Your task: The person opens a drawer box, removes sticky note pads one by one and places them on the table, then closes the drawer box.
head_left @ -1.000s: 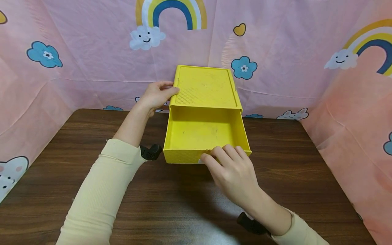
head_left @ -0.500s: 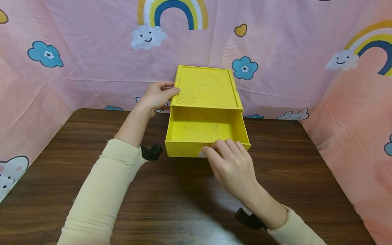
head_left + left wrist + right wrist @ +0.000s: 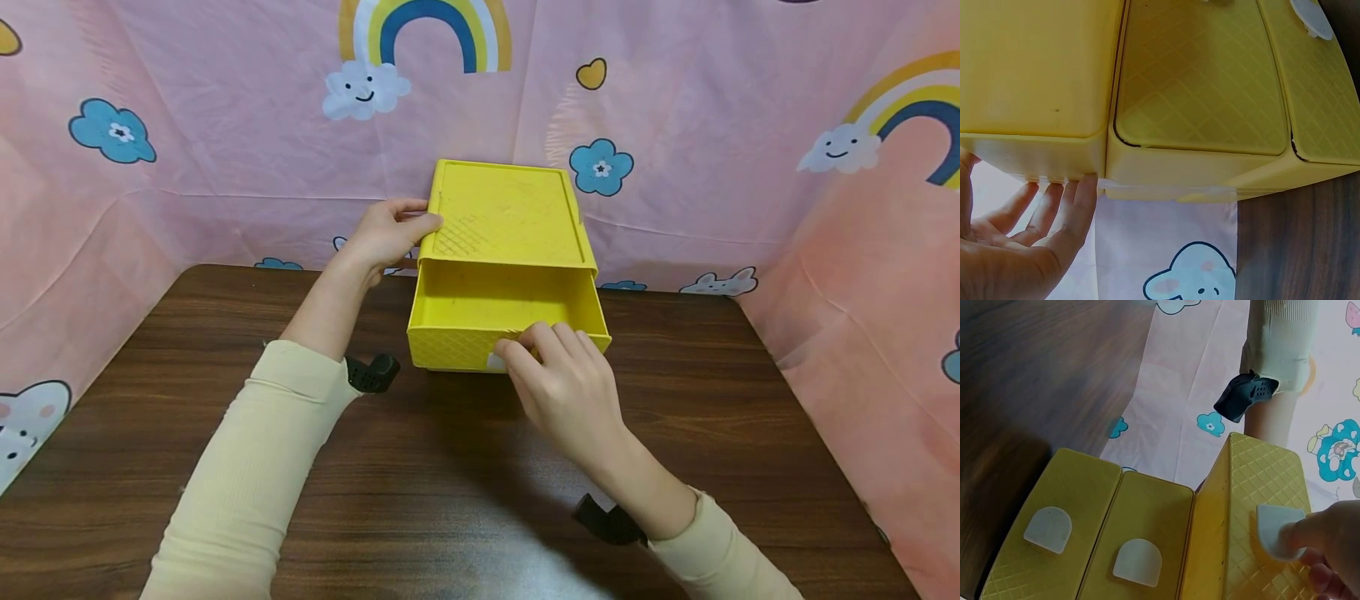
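We see two bare hands at one yellow cabinet (image 3: 510,217). The left hand (image 3: 386,237) reaches in from 7 o'clock and lies at the cabinet's 9 o'clock side, thumb over the top edge, fingers nearly straight and apart with their tips against the side wall. The right hand (image 3: 573,400) comes from 5 o'clock, knuckles raised, fingers curled and drawn together, clamped on a white tab (image 3: 1272,525); we see its thumb on the tab, while the other fingertips are partly hidden.

The cabinet stands on the brown table (image 3: 360,508), just toward 12 o'clock from the middle of our head view. Its top drawer (image 3: 450,348) is partly out and points toward 6 o'clock, so from above the long axis of cabinet and drawer together runs 12 to 6.

We count three drawers and three tabs: in the right wrist view, the pulled-out one lies at 4 o'clock, the middle drawer (image 3: 1150,512) and the bottom drawer (image 3: 1082,481) between 6 and 8, both fully in. We also count two cream sleeves (image 3: 240,458), two black wrist mounts (image 3: 371,372), and two rainbows on the pink backdrop (image 3: 262,125), at 12 and 2 o'clock.
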`<state>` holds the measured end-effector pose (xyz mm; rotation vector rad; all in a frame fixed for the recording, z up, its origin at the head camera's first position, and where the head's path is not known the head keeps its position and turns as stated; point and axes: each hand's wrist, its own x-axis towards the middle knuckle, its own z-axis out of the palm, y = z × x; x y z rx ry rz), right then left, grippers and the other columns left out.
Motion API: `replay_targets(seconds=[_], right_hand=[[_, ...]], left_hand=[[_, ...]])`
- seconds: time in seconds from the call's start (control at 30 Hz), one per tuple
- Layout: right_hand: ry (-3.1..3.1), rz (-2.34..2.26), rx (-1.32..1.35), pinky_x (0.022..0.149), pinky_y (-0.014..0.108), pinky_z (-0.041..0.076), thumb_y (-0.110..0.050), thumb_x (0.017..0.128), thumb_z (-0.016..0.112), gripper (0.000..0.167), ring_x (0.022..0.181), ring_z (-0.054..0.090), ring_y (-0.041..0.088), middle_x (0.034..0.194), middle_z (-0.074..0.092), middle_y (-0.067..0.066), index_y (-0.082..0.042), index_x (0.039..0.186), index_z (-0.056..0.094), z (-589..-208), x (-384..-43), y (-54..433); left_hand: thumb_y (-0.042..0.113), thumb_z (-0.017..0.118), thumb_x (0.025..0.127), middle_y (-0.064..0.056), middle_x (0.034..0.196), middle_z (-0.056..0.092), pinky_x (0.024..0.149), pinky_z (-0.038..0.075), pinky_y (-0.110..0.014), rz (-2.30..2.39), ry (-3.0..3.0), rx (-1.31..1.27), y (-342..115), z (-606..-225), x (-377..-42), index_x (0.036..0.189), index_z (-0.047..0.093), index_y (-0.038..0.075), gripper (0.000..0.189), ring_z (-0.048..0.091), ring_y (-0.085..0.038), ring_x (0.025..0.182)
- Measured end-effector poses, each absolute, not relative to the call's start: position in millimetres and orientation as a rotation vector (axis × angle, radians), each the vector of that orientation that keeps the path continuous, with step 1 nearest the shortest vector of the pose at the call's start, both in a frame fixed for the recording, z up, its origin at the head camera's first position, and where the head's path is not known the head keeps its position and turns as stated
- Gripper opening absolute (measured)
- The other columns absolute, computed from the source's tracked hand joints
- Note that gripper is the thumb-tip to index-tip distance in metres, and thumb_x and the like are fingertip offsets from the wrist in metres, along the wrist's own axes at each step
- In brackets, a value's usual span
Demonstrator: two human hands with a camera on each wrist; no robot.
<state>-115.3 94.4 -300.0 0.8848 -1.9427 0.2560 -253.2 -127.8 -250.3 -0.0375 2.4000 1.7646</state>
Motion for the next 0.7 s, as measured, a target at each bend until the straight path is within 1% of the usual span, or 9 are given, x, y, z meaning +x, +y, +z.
replay_targets(seconds=[0.1, 0.23, 0.5, 0.7], right_hand=[[-1.952, 0.258, 0.884, 0.050, 0.026, 0.028, -0.003, 0.087, 0.054, 0.014, 0.057, 0.041, 0.018, 0.073, 0.053, 0.002, -0.012, 0.085, 0.064, -300.2, -118.9, 94.8], [-1.956, 0.256, 0.883, 0.050, 0.026, 0.029, -0.002, 0.086, 0.055, 0.014, 0.058, 0.041, 0.019, 0.074, 0.054, 0.002, -0.013, 0.085, 0.064, -300.2, -123.4, 95.4], [-1.970, 0.254, 0.871, 0.050, 0.026, 0.031, -0.003, 0.084, 0.058, 0.013, 0.059, 0.043, 0.018, 0.075, 0.054, 0.002, -0.014, 0.086, 0.065, -300.1, -133.2, 96.6], [-1.979, 0.264, 0.865, 0.050, 0.026, 0.030, -0.002, 0.083, 0.059, 0.013, 0.058, 0.041, 0.018, 0.075, 0.054, 0.003, -0.014, 0.086, 0.065, -300.3, -139.8, 96.9]], left_hand=[[0.035, 0.056, 0.090, -0.005, 0.134, 0.045, 0.083, 0.050, -0.035, 1.757, 2.408, -0.038, -127.9, -250.8, -253.4, 0.143, 0.034, 0.020, 0.059, 0.050, -0.020, 0.113], [0.036, 0.056, 0.090, -0.005, 0.134, 0.045, 0.082, 0.051, -0.033, 1.749, 2.416, -0.040, -128.2, -251.5, -253.8, 0.143, 0.035, 0.020, 0.059, 0.051, -0.020, 0.113], [0.036, 0.056, 0.090, -0.005, 0.135, 0.044, 0.085, 0.049, -0.037, 1.744, 2.412, -0.045, -128.5, -251.3, -254.3, 0.143, 0.035, 0.021, 0.059, 0.049, -0.020, 0.113], [0.037, 0.056, 0.090, -0.005, 0.134, 0.045, 0.082, 0.051, -0.033, 1.746, 2.411, -0.042, -128.7, -251.3, -255.0, 0.143, 0.035, 0.021, 0.059, 0.050, -0.020, 0.112]])
